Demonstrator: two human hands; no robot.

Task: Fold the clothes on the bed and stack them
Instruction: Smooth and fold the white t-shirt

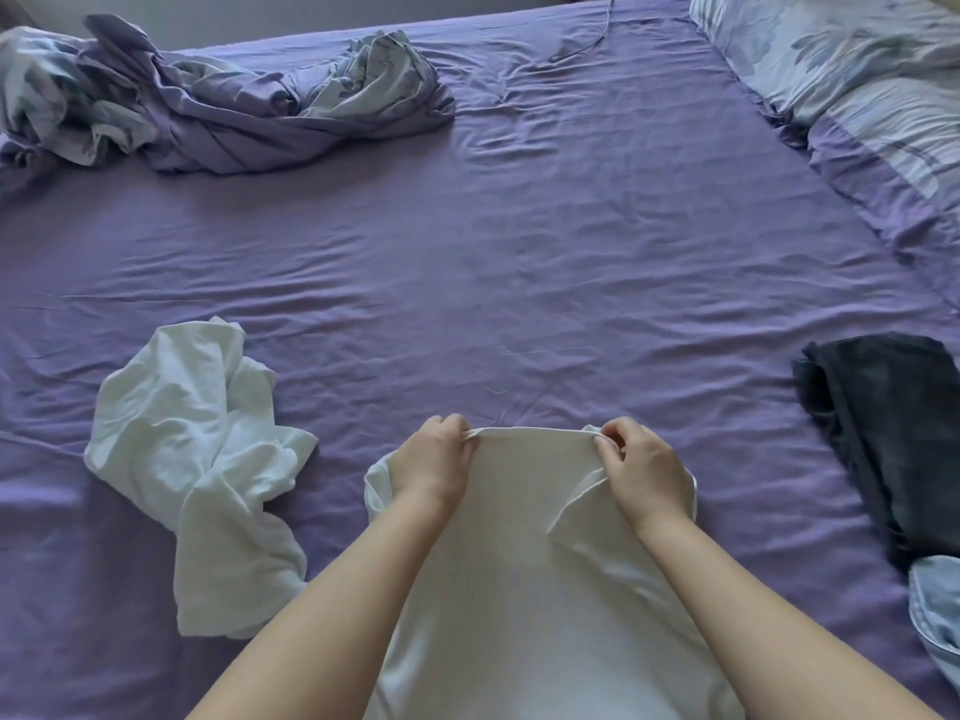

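Note:
A white garment (530,553) hangs in front of me above the near part of the purple bed (519,283). My left hand (434,462) pinches its top edge at the left corner. My right hand (641,467) pinches the same edge at the right corner, so the cloth is stretched between them. A second white garment (208,459) lies crumpled on the sheet to the left. At the right lies a dark folded garment (888,428), with a light blue garment (935,610) at its near end.
A rumpled purple and floral duvet (208,106) is heaped at the far left. Floral pillows (857,85) lie along the far right. A thin cable (597,33) trails onto the sheet at the far edge.

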